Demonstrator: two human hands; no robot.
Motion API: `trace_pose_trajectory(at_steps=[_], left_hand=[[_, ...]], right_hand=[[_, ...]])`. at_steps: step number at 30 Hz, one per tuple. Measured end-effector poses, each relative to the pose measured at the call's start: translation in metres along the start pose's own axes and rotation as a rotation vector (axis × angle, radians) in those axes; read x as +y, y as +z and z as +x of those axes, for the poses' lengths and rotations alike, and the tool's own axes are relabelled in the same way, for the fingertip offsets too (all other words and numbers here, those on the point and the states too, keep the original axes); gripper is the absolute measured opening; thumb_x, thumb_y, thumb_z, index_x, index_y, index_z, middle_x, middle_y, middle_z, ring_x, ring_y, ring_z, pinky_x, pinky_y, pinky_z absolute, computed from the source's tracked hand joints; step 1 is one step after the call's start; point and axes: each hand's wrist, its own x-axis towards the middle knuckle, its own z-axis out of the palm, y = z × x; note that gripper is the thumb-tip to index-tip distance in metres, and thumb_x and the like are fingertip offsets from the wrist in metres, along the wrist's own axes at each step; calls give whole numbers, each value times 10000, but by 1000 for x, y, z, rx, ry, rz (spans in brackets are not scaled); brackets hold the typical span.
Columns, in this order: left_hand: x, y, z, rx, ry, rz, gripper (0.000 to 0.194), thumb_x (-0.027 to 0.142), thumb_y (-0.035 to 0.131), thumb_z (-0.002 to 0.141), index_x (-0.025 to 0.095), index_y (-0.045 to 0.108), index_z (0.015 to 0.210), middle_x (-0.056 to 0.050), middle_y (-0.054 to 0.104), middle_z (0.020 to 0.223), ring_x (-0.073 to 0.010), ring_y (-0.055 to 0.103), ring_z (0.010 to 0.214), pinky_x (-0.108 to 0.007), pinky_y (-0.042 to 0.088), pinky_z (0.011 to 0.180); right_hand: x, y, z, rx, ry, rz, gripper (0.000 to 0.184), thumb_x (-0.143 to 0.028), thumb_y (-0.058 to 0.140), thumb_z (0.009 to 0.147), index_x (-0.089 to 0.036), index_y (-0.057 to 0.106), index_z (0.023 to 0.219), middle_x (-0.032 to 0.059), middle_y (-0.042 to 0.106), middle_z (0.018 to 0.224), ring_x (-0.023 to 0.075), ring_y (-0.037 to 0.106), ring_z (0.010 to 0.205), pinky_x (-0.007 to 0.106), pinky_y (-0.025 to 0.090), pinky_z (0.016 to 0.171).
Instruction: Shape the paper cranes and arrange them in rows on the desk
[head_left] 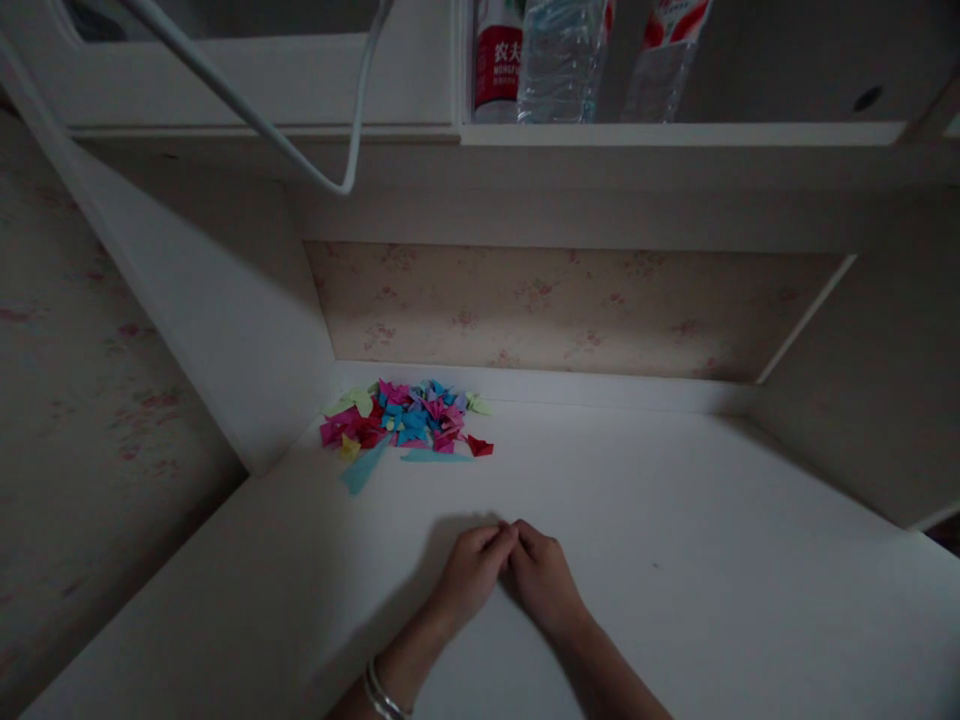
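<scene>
Silver bangles (381,692) ring the wrist of the left hand (471,565), which meets the right hand (541,572) above the white table (675,500). Both hands have curled fingers, pressed together at the thumbs and fingertips; I cannot tell whether they pinch anything. Beyond them, toward the back left of the table, lies a heap of folded paper (409,418) in pink, blue, red, yellow and pale green. Two flat blue paper strips (364,468) lie along its near edge, and a red piece (480,447) sits at its right end. Behind stretches flowered wallpaper (540,300). Higher up, plastic bottles (561,60) stand on a shelf (675,134), and a white cord (262,122) hangs at left.
</scene>
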Motion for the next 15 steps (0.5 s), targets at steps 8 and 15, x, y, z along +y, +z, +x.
trace_pose_trajectory(at_steps=[8, 15], left_hand=[[8, 0, 0, 34, -120, -143, 439, 558, 563, 732, 189, 422, 542, 77, 320, 447, -77, 278, 425, -241, 184, 448], [11, -2, -1, 4, -151, -159, 443, 553, 565, 737, 183, 420, 540, 81, 317, 433, -63, 270, 399, -237, 161, 427]], right_hand=[[1, -1, -2, -21, -27, -69, 345, -362, 340, 916, -203, 525, 671, 11, 622, 621, 143, 552, 566, 224, 373, 573], [0, 0, -2, -13, -11, -78, 345, -374, 344, 904, -206, 521, 661, 10, 602, 598, 142, 521, 542, 232, 361, 559]])
